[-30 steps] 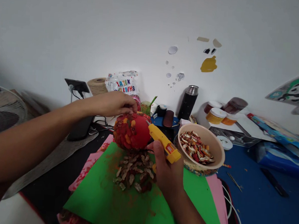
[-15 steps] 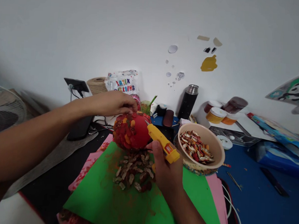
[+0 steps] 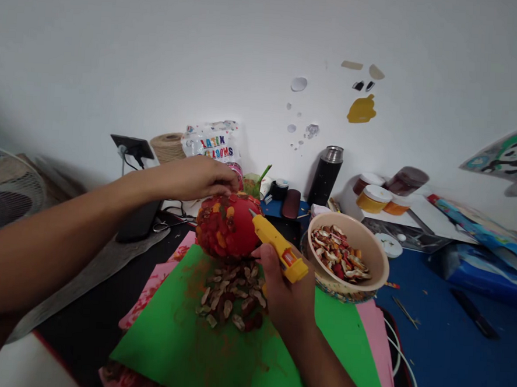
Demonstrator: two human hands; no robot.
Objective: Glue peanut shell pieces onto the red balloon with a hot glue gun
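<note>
A red balloon (image 3: 246,231), partly covered with red and orange painted peanut shells, hangs just above the green sheet (image 3: 158,327). My left hand (image 3: 213,176) is closed on its top, fingertips pinched there. In my right hand (image 3: 293,303) is a yellow glue gun (image 3: 271,236), its metal nozzle pointing at the bare red side of the balloon. The nozzle tip is at or very near the surface; I cannot tell whether they touch. Loose peanut shells (image 3: 229,288) lie in a pile on the sheet below.
A beige bowl (image 3: 373,244) of painted shells stands to the right. Behind are a black flask (image 3: 325,177), paint jars (image 3: 374,197), a twine roll (image 3: 167,147) and a balloon packet (image 3: 213,141). A fan (image 3: 11,184) stands at left; a white cable (image 3: 409,372) lies at right.
The glue gun has shifted slightly left, its nozzle now further over the balloon's bare side. My left hand and the balloon are almost unmoved.
</note>
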